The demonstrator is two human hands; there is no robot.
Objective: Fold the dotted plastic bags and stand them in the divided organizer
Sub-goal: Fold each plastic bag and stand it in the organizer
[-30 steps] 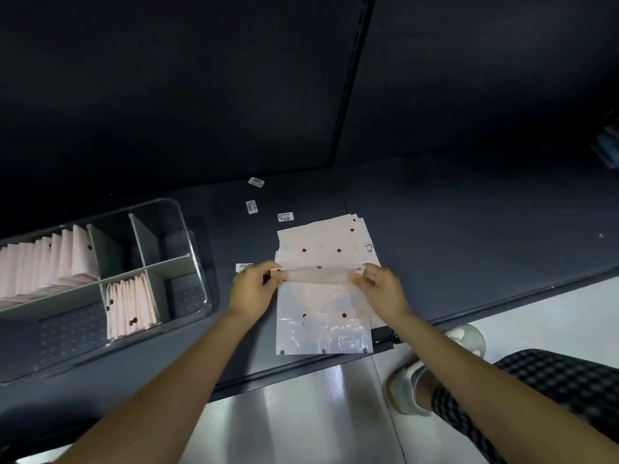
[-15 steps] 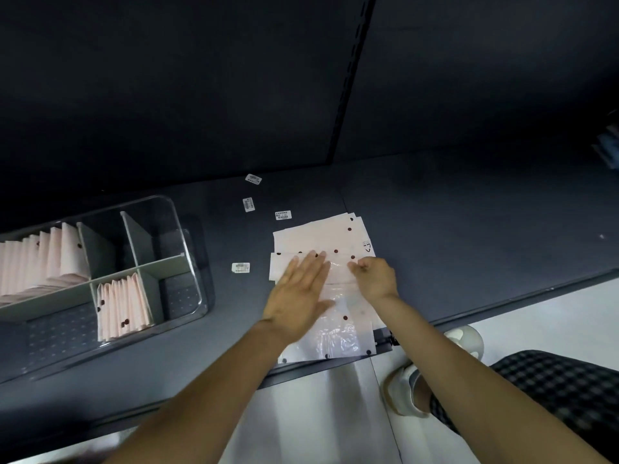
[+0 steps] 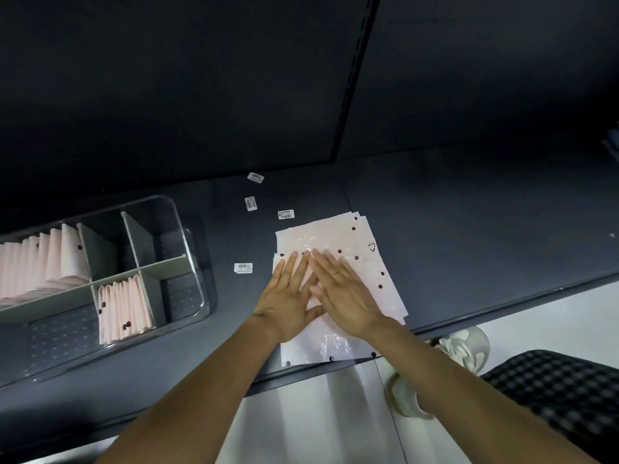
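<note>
Nearest to us, both forearms reach forward over the front edge of the dark shelf (image 3: 469, 249). Our left hand (image 3: 288, 303) and right hand (image 3: 345, 296) lie flat on the top dotted plastic bag (image 3: 335, 346), fingers straight and spread, palms pressing down — neither hand grips or pinches anything. The fingertips of the two hands come together near the bag's upper part, the right hand partly overlapping the left.

The bag lies on a stack of bags (image 3: 321, 236) of the same pink, dotted kind; its near edge reaches the shelf's front edge.

To the left, well apart from the stack, sits the clear divided organizer (image 3: 197, 296). Folded bags (image 3: 124, 306) stand upright in its near middle compartment, and more folded bags (image 3: 43, 262) stand in the far left compartment — the compartments at the right end hold none.

Farther back, four small labels (image 3: 285, 214) lie scattered on the shelf between the organizer and the stack.
</note>
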